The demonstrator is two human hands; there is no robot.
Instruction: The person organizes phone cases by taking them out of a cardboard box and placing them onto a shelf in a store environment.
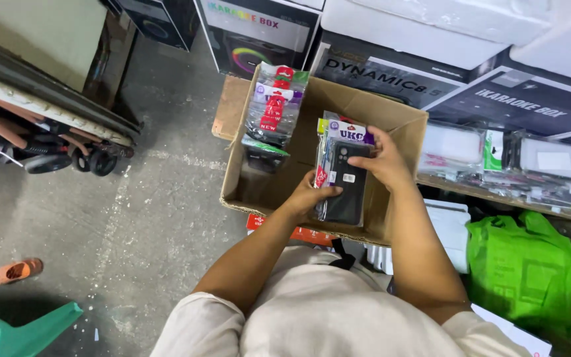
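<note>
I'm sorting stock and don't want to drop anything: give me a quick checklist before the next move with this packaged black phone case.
1. Left hand supports the lower end of the black phone case: ok.
2. Right hand grips its upper end: ok.
3. Case is held above the open cardboard box: ok.
4. Free floor inside the box on the left side: ok.
5. Upright bundle of packaged cases leaning at the box's far corner stays stable: cannot tell.
6. How many packets the hands hold behind the front one: cannot tell.
</note>
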